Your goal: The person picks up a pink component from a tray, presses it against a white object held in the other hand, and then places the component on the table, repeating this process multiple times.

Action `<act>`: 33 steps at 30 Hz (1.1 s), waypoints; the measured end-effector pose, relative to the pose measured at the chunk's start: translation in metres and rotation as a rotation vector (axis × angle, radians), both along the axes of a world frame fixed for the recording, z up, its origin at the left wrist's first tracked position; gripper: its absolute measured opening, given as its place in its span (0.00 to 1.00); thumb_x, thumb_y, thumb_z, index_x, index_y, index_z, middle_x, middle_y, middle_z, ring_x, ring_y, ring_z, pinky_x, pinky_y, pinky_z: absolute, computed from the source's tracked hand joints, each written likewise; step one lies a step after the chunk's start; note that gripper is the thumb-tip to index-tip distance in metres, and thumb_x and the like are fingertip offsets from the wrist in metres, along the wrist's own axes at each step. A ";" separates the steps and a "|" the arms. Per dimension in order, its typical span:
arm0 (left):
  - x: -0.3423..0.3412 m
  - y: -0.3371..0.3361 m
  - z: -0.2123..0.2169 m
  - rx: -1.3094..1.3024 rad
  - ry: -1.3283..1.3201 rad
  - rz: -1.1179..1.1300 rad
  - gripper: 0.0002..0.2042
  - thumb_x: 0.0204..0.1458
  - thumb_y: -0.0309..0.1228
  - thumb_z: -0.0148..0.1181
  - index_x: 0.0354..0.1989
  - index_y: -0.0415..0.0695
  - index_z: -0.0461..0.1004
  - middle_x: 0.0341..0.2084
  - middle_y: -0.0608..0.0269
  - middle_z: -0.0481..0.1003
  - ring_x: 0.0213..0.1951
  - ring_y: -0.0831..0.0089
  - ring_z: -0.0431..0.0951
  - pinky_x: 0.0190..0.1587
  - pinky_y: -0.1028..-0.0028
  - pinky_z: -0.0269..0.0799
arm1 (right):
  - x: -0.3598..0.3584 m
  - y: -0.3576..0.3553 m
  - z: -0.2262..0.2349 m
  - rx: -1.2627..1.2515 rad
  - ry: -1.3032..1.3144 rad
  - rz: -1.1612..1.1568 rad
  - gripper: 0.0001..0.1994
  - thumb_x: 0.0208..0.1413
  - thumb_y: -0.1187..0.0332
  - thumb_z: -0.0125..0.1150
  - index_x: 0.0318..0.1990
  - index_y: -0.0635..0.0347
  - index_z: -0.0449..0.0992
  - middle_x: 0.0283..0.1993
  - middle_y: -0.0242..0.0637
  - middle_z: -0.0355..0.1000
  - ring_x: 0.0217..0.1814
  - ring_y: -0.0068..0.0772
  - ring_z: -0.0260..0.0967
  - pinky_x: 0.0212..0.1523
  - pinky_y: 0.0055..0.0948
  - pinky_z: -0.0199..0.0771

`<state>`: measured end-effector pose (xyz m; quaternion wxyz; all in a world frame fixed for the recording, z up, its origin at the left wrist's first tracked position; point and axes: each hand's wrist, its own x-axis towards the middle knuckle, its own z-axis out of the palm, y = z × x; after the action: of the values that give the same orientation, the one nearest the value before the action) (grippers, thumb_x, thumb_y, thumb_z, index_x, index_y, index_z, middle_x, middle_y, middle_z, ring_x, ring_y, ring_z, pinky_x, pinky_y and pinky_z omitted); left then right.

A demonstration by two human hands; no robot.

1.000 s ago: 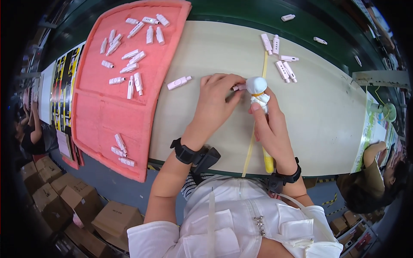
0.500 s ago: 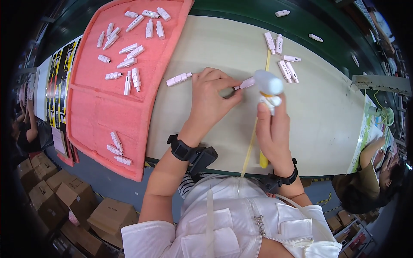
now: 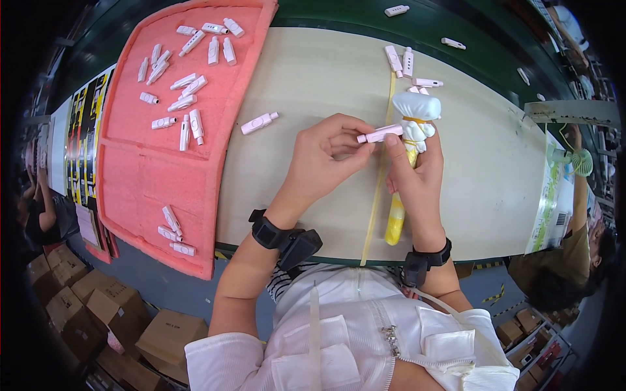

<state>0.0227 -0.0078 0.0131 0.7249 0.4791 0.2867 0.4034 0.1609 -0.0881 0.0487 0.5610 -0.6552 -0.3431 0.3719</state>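
My left hand (image 3: 323,156) is closed, its thumb and fingers pinching the narrow end of a small pale pink stick-shaped device (image 3: 378,135). My right hand (image 3: 420,186) grips a yellow-handled hammer (image 3: 394,225). The hammer's head (image 3: 416,105) is wrapped in white cloth tied with an orange band, and it points away from me. My right thumb touches the far end of the pink device. Another pink device (image 3: 259,123) lies on the pale work surface (image 3: 313,72) to the left of my hands. Several more (image 3: 408,62) lie beyond the hammer, partly hidden by its head.
A pink foam-lined tray (image 3: 150,137) at the left holds several similar devices. More of them (image 3: 396,10) lie on the green belt (image 3: 332,13) at the back. A yellow tape line (image 3: 375,225) crosses the surface. Another person (image 3: 554,260) sits at the right; cardboard boxes (image 3: 169,335) stand lower left.
The hammer, blurred before, has swung so its head points away and its handle shows. My right thumb has come onto the pink device. Surrounding things sit slightly further left in the picture.
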 end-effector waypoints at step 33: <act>-0.077 0.007 0.011 0.825 0.941 0.390 0.13 0.55 0.22 0.66 0.49 0.36 0.77 0.47 0.44 0.78 0.50 0.46 0.77 0.54 0.55 0.72 | -0.003 -0.005 0.004 -0.057 -0.099 0.105 0.31 0.64 0.65 0.65 0.69 0.65 0.60 0.47 0.36 0.78 0.37 0.19 0.71 0.33 0.20 0.72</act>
<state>-0.0539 -0.0006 0.0240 0.1922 0.7825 0.4767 0.3516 0.1574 -0.0930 0.0527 0.5039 -0.6697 -0.3938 0.3776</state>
